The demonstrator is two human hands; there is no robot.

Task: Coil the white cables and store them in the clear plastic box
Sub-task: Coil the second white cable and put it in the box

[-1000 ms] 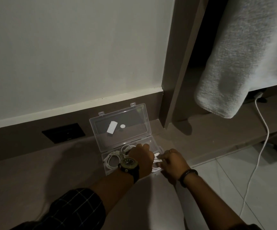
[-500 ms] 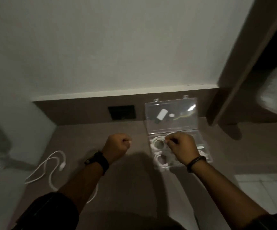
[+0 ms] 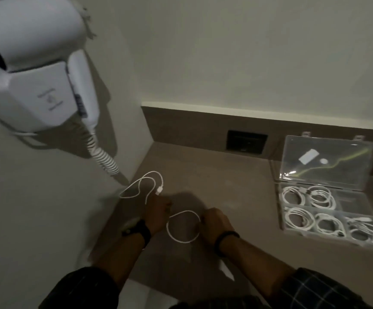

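Both hands pinch the white cable (image 3: 182, 227) low over the desk (image 3: 237, 186), left hand (image 3: 157, 211) and right hand (image 3: 214, 221) clamping 1 loop between them, loose tail running up-left, clear plastic box (image 3: 328, 210) well right, nearer the right hand.

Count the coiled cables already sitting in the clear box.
5. Two coils lie in the back row, at left and middle. Three fill the front row: left, middle, right. The image is dim, so stacked coils may be hidden.
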